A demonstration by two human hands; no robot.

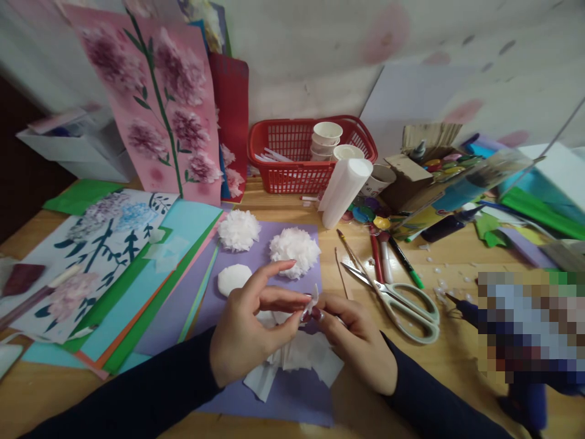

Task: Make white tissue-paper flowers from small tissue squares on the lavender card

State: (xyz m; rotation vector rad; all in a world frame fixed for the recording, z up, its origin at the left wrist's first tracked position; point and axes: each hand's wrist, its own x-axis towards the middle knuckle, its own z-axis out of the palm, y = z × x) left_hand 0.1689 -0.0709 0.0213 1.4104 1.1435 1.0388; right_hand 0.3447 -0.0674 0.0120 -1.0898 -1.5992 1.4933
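Bench spans most of the frame, purple sheet at lower centre. My guess: this is a paper-shaping step, and the next move calls for a gentle, steady pinch. Left hand has its index finger sticking up, thumb and middle finger nearly together; right hand is pinched tight. Both grip a tiny white paper piece, just below centre.

At the back, a red basket with paper cups inside. Farther left, an upright pink flower picture beside a red card. To the right, a marker near a dark bottle.
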